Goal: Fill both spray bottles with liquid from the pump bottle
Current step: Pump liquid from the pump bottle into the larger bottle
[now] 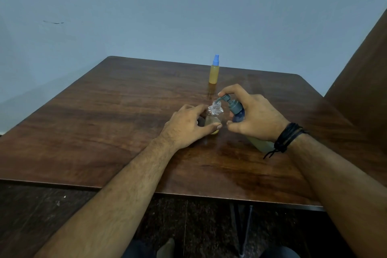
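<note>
Left hand [188, 125] grips uncapped bottle [214, 118] on table [104, 121]. Right hand [254, 117] holds tilted pump bottle [237, 114], nozzle at bottle mouth. Capped spray bottle [214, 71] behind, full.

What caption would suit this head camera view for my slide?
Left hand steadies an open spray bottle while right hand aims the pump bottle into it; a capped bottle stands behind.

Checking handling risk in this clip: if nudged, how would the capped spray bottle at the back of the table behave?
The capped spray bottle is tall, narrow and upright, so it would probably tip rather than slide. It looks nearly full of yellow liquid, so probably heavy for its size. Once down, its round body might roll across the table.
</note>
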